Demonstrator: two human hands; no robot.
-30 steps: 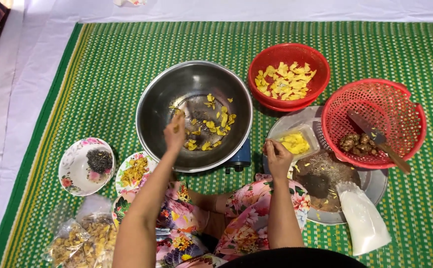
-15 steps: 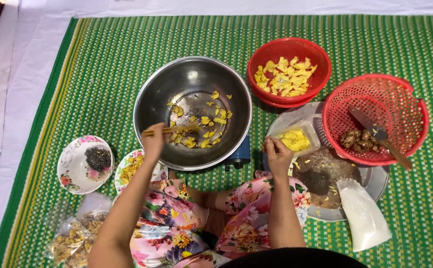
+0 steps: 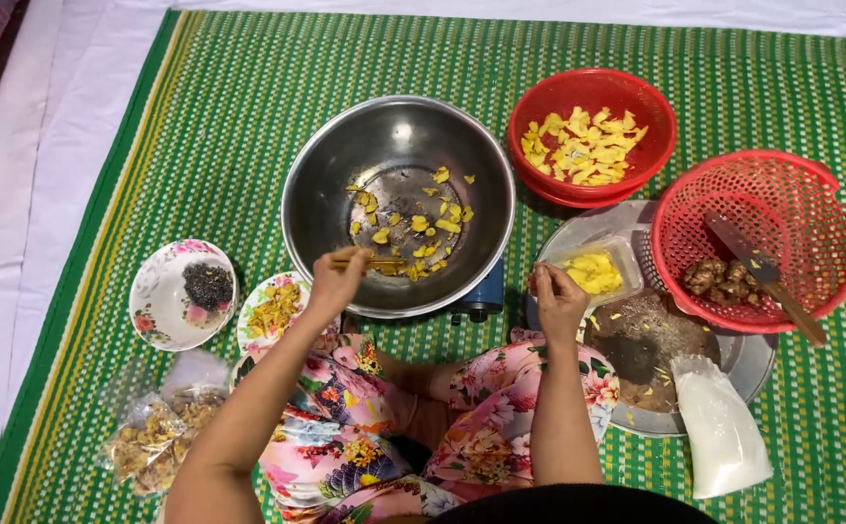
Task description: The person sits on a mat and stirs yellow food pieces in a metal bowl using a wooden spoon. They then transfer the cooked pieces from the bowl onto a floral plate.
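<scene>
Head view, looking straight down at a green woven mat. Left hand clamped around a pair of chopsticks, sitting right at the near rim of the big steel bowl. Chopsticks lying nearly flat, long axis running left to right, tips pointing right into the yellow slices scattered on the bowl's bottom. Right hand curled loosely closed just beside a clear plastic tub of yellow pieces; can't tell whether anything's pinched in it. Hands well apart, bowl's near edge between them.

Around that: red bowl of more yellow slices behind the tub, red mesh basket on the right holding brown ginger-like knobs and a wooden-handled knife, round metal tray under it, white powder bag at the near right. Floral dish of black seeds and another floral dish with yellow shreds on the left, plastic snack bags below.

Versus half a second back: left hand now nearer the bowl's near-middle rim instead of its left side, chopsticks reaching further right. Right hand barely budged.
</scene>
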